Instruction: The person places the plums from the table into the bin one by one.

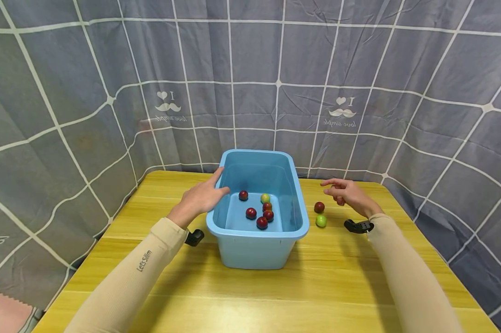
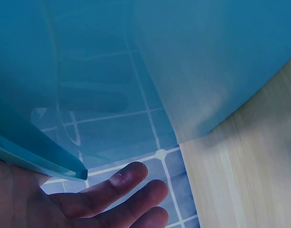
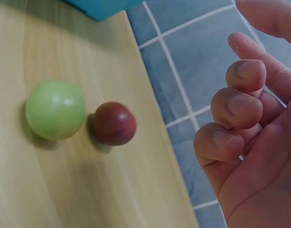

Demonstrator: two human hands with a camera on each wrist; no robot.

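A light blue plastic bin (image 1: 256, 234) stands on the table with several dark red plums (image 1: 251, 213) and one yellow-green plum (image 1: 265, 198) on its floor. My left hand (image 1: 203, 196) rests at its left rim, thumb over the inside; in the left wrist view the other fingers (image 2: 133, 202) extend loosely below the rim, outside the wall. To the bin's right, a dark red plum (image 1: 319, 207) and a green plum (image 1: 321, 220) lie close together on the table. Just right of them hovers my right hand (image 1: 347, 194), empty, with several fingers (image 3: 236, 111) loosely curled.
The wooden table (image 1: 250, 300) ends behind the bin at a grey curtain (image 1: 254, 111) with white grid lines, which also wraps both sides. Each wrist wears a black strap, as on the right wrist strap (image 1: 358, 226).
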